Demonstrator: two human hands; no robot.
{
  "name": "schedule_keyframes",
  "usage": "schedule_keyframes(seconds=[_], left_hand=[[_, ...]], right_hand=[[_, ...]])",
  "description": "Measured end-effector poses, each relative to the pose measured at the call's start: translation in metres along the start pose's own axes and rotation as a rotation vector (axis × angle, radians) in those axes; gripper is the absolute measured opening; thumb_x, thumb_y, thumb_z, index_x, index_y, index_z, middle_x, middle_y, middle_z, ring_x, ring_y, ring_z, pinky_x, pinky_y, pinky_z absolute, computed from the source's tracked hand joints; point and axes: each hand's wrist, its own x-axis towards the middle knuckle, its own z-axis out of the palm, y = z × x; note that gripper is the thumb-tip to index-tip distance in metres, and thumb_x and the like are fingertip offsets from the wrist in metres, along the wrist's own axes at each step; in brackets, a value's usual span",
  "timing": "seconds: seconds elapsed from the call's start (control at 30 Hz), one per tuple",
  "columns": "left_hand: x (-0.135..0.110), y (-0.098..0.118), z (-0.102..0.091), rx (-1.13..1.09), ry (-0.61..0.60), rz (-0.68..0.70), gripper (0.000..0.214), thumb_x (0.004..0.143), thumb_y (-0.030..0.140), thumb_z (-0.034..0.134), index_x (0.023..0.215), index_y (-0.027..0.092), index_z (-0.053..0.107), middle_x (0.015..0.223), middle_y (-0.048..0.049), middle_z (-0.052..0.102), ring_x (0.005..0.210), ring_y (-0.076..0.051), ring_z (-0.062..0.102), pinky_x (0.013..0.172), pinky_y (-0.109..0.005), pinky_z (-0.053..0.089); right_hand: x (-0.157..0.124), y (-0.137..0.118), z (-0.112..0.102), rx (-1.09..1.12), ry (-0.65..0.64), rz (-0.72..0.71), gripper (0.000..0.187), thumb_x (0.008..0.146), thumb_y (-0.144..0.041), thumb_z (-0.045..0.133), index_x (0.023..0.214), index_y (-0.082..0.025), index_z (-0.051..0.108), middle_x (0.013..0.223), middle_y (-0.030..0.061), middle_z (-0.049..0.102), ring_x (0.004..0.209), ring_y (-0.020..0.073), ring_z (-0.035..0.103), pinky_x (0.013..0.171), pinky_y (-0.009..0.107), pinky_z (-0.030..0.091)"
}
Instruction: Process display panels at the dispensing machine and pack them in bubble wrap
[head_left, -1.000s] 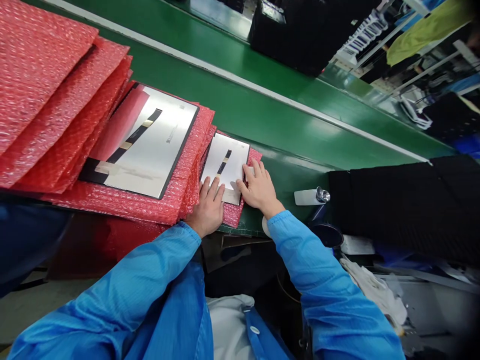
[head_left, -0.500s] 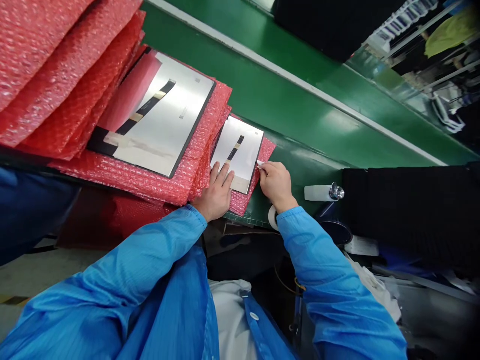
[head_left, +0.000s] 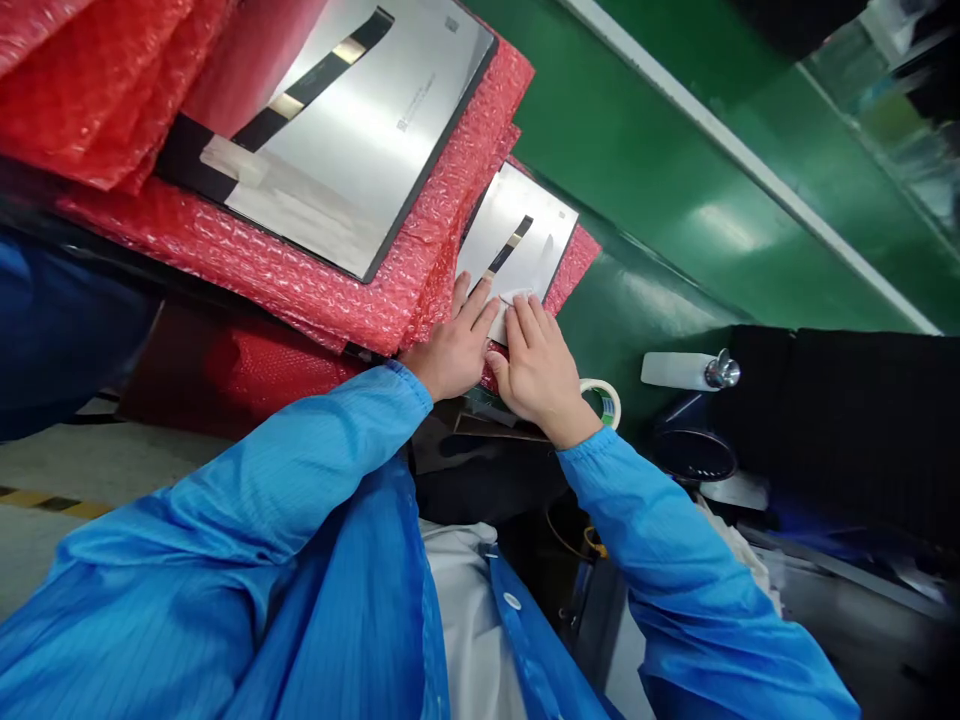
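The smaller silver display panel [head_left: 491,212], with a dark ribbon cable [head_left: 510,247] on its back, lies on pink bubble wrap. My left hand [head_left: 452,350] rests with its fingers spread on the panel's lower left part, by the cable's lower end. Close beside it, my right hand [head_left: 536,368] lies with fingers stretched out over the panel's lower edge. A small white piece [head_left: 516,294] shows at the right fingertips; its kind cannot be made out. My hands cover much of the panel's near end.
A larger display panel [head_left: 420,75] lies to the left on stacked red bubble wrap [head_left: 442,205]. A tape roll [head_left: 613,405] sits by my right wrist. Further right, a white bottle with a metal top [head_left: 679,370] stands on the green bench [head_left: 637,280].
My right hand has moved left from a pinch at the panel's right edge and now lies flat on the panel. The view has shifted, and more of the tape roll shows.
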Motion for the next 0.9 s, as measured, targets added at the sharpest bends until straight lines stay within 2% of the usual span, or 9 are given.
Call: schedule_keyframes(seconds=[0.17,0.37,0.57,0.77,0.9], left_hand=[[-0.004,-0.001,0.004,0.011,0.032,-0.018,0.056,0.107,0.025,0.038,0.159,0.008,0.051,0.176,-0.0134,0.033,0.166,-0.038,0.021,0.138,-0.059,0.019],[-0.006,-0.004,0.008,0.025,0.014,0.01,0.06,0.102,0.027,0.049,0.158,0.006,0.052,0.176,-0.0164,0.032,0.166,-0.04,0.02,0.137,-0.062,0.021],[-0.005,-0.003,0.002,0.069,-0.002,-0.032,0.056,0.105,0.025,0.047,0.158,0.008,0.052,0.173,-0.0149,0.037,0.164,-0.04,0.026,0.134,-0.065,0.027],[-0.008,-0.006,0.004,0.076,0.007,-0.005,0.055,0.105,0.027,0.047,0.156,0.008,0.055,0.173,-0.015,0.039,0.164,-0.041,0.026,0.136,-0.062,0.024],[-0.008,-0.006,0.005,0.084,0.001,-0.017,0.057,0.104,0.023,0.048,0.158,0.007,0.052,0.173,-0.0153,0.039,0.164,-0.04,0.026,0.136,-0.063,0.024]], right_hand=[[0.032,0.008,-0.004,-0.029,-0.062,0.013,0.084,0.113,-0.06,0.025,0.161,0.008,0.037,0.172,0.0301,0.027,0.164,0.0402,0.023,0.134,0.059,0.023],[0.019,0.005,-0.007,-0.04,-0.1,-0.043,0.088,0.111,-0.064,0.031,0.16,0.007,0.039,0.171,0.0303,0.031,0.163,0.0403,0.027,0.133,0.057,0.028],[0.057,0.013,-0.008,-0.047,-0.04,0.045,0.086,0.112,-0.061,0.022,0.16,0.009,0.037,0.168,0.0313,0.034,0.16,0.0422,0.031,0.13,0.059,0.03],[0.044,0.003,-0.009,-0.032,-0.068,-0.008,0.088,0.111,-0.064,0.028,0.158,0.009,0.041,0.168,0.032,0.035,0.16,0.0419,0.031,0.131,0.057,0.03],[0.058,0.005,-0.009,-0.045,-0.041,0.046,0.087,0.111,-0.062,0.026,0.158,0.011,0.039,0.166,0.033,0.037,0.159,0.0423,0.033,0.131,0.057,0.03]])
